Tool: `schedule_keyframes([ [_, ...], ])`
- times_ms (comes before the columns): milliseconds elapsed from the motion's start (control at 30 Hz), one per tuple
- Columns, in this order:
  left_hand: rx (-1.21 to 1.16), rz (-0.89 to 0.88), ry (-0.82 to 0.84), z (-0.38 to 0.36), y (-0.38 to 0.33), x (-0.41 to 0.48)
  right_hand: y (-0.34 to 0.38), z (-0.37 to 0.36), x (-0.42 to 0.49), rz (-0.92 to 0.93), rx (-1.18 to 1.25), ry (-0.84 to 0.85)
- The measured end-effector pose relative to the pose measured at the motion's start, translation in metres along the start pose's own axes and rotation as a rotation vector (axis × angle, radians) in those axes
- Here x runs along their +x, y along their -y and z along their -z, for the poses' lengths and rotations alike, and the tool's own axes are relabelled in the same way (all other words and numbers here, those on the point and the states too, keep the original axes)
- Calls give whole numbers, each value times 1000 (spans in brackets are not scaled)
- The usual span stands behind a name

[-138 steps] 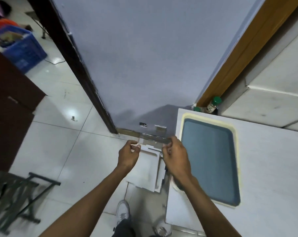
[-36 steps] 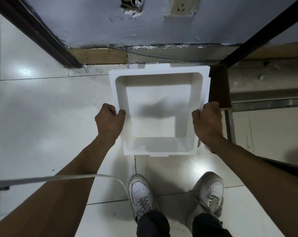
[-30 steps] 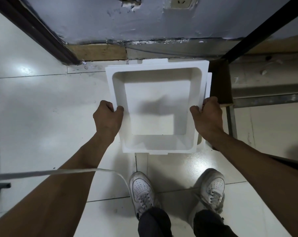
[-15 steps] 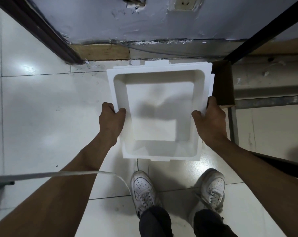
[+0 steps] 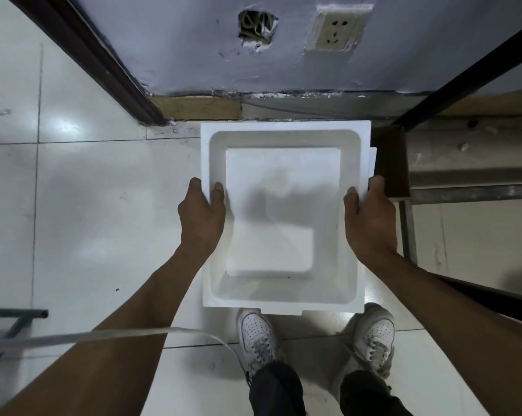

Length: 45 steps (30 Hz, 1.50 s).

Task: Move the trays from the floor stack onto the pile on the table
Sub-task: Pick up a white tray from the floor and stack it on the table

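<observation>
A white foam tray (image 5: 283, 283), square with a raised rim, is held level above the floor between both hands. My left hand (image 5: 201, 217) grips its left rim, thumb inside and fingers under the edge. On the right rim my right hand (image 5: 369, 219) holds it the same way. The edge of more white trays in the floor stack (image 5: 373, 159) peeks out under the tray's right side; the remainder of the stack is hidden. The table top and its pile are out of view.
A dark table leg (image 5: 463, 73) and metal crossbar (image 5: 475, 190) stand on the right, with a brown block (image 5: 393, 163) beside the tray. A grey wall with a socket (image 5: 337, 31) is ahead. A dark door frame (image 5: 82, 55) runs at left. My shoes (image 5: 258, 334) are below.
Over the last second the tray has come up slightly toward the camera and looks larger; both hands keep the same grip on its sides. Earlier I was standing by the table.
</observation>
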<state>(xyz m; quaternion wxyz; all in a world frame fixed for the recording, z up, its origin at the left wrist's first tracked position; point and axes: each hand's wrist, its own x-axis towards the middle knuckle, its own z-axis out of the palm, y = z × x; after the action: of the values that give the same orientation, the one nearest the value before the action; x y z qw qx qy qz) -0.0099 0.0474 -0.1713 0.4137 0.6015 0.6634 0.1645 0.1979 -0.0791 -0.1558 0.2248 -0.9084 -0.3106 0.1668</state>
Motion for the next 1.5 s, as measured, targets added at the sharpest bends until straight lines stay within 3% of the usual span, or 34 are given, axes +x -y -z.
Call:
schedule_keyframes([
  [233,84,-172,-45,32,-24,-13,27,23,-9,-49,59,-52],
  [467,-177,-59,-85,80,-61,-24,79,62,-10,-49,213,-64],
  [967,-64,-72,-186,202,-153,-65,167,168,-25,116,299,11],
  [1500,-270,6,-223,320,-300,-138,268,351,-39,265,453,53],
])
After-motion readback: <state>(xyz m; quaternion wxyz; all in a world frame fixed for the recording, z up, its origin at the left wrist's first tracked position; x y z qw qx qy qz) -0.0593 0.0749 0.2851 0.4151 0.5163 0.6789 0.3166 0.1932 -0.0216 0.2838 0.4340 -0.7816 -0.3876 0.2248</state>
